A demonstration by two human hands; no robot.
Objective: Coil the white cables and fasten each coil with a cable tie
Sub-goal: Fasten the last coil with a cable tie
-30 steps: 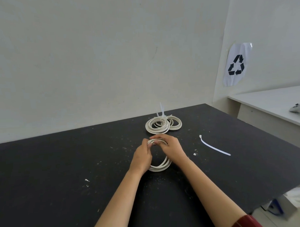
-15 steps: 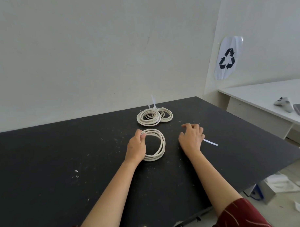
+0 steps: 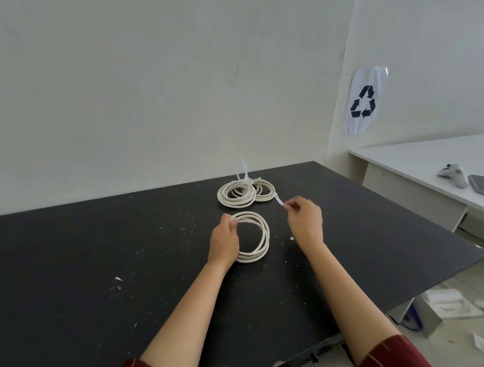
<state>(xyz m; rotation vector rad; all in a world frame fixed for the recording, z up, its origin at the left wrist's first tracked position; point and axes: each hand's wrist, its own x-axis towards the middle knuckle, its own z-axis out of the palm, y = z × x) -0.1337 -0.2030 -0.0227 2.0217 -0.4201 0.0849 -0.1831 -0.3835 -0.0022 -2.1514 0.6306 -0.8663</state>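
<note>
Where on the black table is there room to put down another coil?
The widest bare stretch of the black table lies left of the left hand. Bare too is the strip right of the right hand. It is crowded between the held coil and the tied coils.

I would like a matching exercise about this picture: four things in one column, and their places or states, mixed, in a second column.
Things:
1. loose coil
2. cable tie
3. tied coils
4. recycling sign

Places or states:
A. on the wall at the right
B. pinched by the right hand
C. at the far edge of the black table, ties sticking up
D. held at its left side by the left hand

Pairs: 1-D, 2-B, 3-C, 4-A
</note>
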